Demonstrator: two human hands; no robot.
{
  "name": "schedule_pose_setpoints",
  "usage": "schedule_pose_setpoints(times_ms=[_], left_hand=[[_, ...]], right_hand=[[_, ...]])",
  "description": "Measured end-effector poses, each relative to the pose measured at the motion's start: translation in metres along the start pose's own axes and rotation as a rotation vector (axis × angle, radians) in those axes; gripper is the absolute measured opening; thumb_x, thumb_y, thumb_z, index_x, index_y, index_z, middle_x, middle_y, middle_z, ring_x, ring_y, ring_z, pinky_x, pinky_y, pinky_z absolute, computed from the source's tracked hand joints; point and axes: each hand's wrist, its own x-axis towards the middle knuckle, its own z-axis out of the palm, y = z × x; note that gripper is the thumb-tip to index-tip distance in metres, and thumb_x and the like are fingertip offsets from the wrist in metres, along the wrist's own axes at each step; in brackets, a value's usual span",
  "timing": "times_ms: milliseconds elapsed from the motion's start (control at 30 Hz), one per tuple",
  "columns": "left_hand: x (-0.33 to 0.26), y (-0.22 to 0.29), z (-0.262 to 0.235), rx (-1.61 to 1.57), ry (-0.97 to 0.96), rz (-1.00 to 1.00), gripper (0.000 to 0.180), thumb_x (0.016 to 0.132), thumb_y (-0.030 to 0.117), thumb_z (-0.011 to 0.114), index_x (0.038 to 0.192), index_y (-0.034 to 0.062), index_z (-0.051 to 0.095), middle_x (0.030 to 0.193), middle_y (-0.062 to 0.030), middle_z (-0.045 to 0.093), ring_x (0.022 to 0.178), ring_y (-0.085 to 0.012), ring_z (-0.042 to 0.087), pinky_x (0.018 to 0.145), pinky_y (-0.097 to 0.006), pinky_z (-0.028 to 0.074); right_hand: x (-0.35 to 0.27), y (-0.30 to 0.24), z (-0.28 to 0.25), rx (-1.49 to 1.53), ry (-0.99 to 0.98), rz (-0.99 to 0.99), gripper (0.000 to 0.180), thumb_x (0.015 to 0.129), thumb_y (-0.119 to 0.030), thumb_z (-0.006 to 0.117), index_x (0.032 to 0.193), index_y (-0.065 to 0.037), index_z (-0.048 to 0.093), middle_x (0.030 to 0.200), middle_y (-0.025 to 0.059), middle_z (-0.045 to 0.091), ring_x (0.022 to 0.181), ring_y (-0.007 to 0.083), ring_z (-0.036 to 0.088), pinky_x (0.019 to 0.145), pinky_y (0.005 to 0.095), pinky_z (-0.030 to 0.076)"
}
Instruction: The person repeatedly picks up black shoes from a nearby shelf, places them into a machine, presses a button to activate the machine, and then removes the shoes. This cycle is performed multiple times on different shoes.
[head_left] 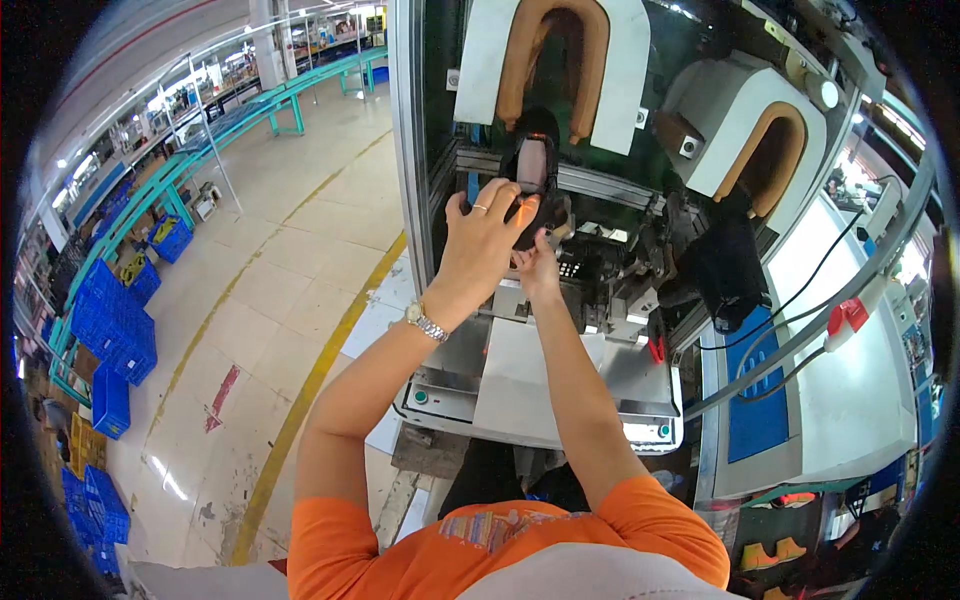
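Head view: record left hand (pixel 490 225) arched over near end of black shoe-like piece with pinkish-grey panel (pixel 534 165), located in machine beyond far edge of grey metal table (pixel 640 378). Read left grip as loosely curled, fingers bent and spread against piece; cannot tell whether closed on it. Record right hand (pixel 540 262) just beside left, fingers bent toward same piece; cannot tell contents of right grip, partly hidden. Note silver wristwatch (pixel 425 322) on left wrist. Note round green button (pixel 421 397) at near-left corner of table, and white housing with brown arch-shaped pad (pixel 607 50) above piece.
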Motion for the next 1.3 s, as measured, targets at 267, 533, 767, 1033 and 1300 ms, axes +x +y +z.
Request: schedule_pose_setpoints(times_ms=[267,533,767,1033,1300], left_hand=[[0.002,0.0,0.002,-0.037,0.009,-0.033,0.034,0.072,0.006,0.051,0.105,0.0108,0.055,0.106,-0.0051,0.047,0.109,-0.0196,0.04,0.083,-0.044,0.033],[-0.002,0.0,0.01,0.003,0.03,-0.038,0.03,0.073,0.011,0.053,0.103,0.0116,0.055,0.106,-0.0059,0.048,0.11,-0.0188,0.04,0.084,-0.047,0.033],[0.001,0.006,0.015,-0.065,0.053,-0.038,0.021,0.074,0.011,0.052,0.095,0.0105,0.055,0.106,-0.0062,0.048,0.111,-0.0187,0.04,0.085,-0.049,0.032],[-0.007,-0.019,0.018,-0.423,0.065,0.013,0.032,0.07,0.004,0.051,0.102,0.0081,0.054,0.105,-0.0081,0.05,0.107,-0.0247,0.044,0.089,-0.04,0.033],[-0.275,-0.038,0.082,-0.305,0.027,-0.996,0.048,0.065,0.003,0.058,0.112,0.0052,0.048,0.109,-0.0173,0.049,0.099,-0.0324,0.049,0.088,-0.038,0.037]], right_hand=[[0.007,0.0,-0.005,-0.007,0.028,-0.042,0.024,0.086,-0.033,0.051,0.074,-0.012,0.049,0.06,-0.002,0.048,0.056,0.0132,0.051,0.062,0.0368,0.047],[0.011,0.011,-0.007,0.049,-0.062,-0.049,0.022,0.09,-0.031,0.044,0.088,-0.01,0.052,0.081,0.0006,0.059,0.074,0.0124,0.057,0.076,0.0318,0.046],[0.018,0.004,-0.042,-0.02,-0.199,-0.061,0.023,0.092,-0.029,0.04,0.1,-0.01,0.051,0.078,0.0,0.059,0.068,0.0094,0.056,0.072,0.0277,0.046],[0.007,0.004,-0.016,0.071,-0.087,0.036,0.018,0.091,-0.025,0.042,0.095,-0.01,0.051,0.083,0.0042,0.06,0.085,0.0197,0.058,0.089,0.041,0.041],[-0.124,-0.077,-0.056,-0.598,-0.061,0.102,0.033,0.087,-0.019,0.05,0.116,-0.003,0.044,0.113,0.0145,0.052,0.109,0.0263,0.048,0.094,0.0412,0.036]])
